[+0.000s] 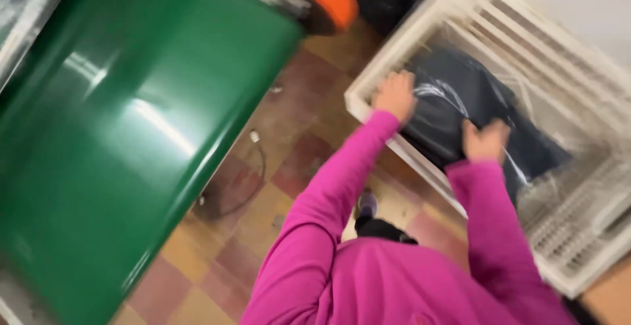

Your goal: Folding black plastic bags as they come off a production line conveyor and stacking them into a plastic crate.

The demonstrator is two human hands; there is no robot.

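Reaching into a white crate (368,95) with both hands.
Left hand (396,95) spread on the rim; right hand (486,141) spread over a black bag (453,101).

1. You wear a bright magenta long-sleeved top (388,279); it fills the frame from 5 to 7 o'clock.
2. Both sleeves (335,187) are plain, smooth, no print, cuffs snug at the wrists.
3. Your left hand (396,95) and right hand (485,142) are bare: no gloves.
4. Dark shoe (367,203) with a pale toe, blurred, near centre.
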